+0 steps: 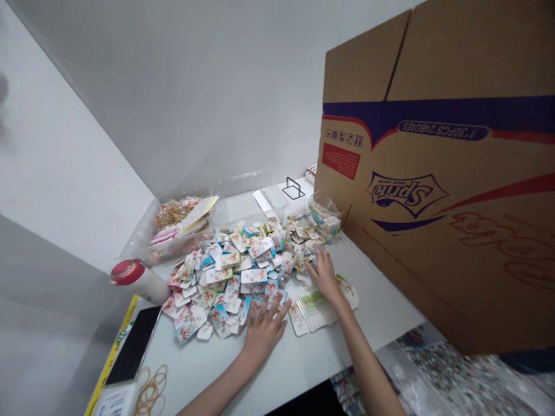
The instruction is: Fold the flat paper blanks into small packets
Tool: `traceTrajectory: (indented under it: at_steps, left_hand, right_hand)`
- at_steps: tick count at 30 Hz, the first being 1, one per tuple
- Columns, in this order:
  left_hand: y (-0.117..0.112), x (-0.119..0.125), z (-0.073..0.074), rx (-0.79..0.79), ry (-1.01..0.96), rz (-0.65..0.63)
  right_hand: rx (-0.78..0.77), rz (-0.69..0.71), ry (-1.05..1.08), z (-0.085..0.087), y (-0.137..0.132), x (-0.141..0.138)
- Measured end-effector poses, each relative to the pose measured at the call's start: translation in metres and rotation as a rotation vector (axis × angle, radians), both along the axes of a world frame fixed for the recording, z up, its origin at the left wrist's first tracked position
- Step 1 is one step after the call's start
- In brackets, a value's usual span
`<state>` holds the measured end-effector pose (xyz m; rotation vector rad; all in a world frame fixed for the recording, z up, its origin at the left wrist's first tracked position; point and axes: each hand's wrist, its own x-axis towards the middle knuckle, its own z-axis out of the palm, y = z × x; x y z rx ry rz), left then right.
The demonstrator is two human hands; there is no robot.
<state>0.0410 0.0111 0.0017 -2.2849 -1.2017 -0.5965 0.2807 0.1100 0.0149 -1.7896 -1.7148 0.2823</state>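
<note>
A wide heap of small printed cards or flat packets [221,271], white with blue, green and pink parts, covers the middle of the table. My left hand [265,326] rests at the heap's near edge with its fingers spread. Farther to the right, my right hand [323,274] reaches over the heap's right side, fingers apart. Under and beside my right forearm lies a fanned row of green-and-white cards [314,311]. Neither hand shows anything gripped.
A large cardboard box [416,260] stands along the right side. On the left are a bottle with a red lid [130,273], a black phone [134,345] and rubber bands [151,390]. A clear tub [141,240] and a bag of packets [326,215] sit behind.
</note>
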Motion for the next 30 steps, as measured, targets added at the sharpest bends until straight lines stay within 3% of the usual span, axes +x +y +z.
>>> traceTrajectory:
  at_steps: [5, 8, 12, 19, 27, 30]
  left_hand:
    - [0.009, -0.032, -0.002, -0.072, 0.007, 0.187]
    - [0.025, -0.042, 0.002, -0.116, -0.008, 0.25]
    - [0.042, -0.044, 0.005, -0.183, -0.043, 0.242]
    - [0.055, -0.041, 0.003, -0.213, -0.064, 0.209]
    - [0.039, -0.039, 0.003, -0.167, -0.048, 0.247]
    - [0.024, -0.027, 0.0, -0.119, -0.087, 0.245]
  right_hand:
    - [-0.113, 0.215, -0.083, 0.002, -0.009, -0.018]
    - [-0.205, 0.229, -0.129, 0.002, 0.0, -0.037]
    - [-0.213, 0.217, -0.141, 0.004, 0.017, -0.052]
    - [-0.216, 0.229, -0.147, 0.008, 0.038, -0.044]
    - [-0.215, 0.307, -0.234, 0.016, 0.03, -0.032]
    - [0.023, 0.33, -0.136, 0.041, 0.043, -0.036]
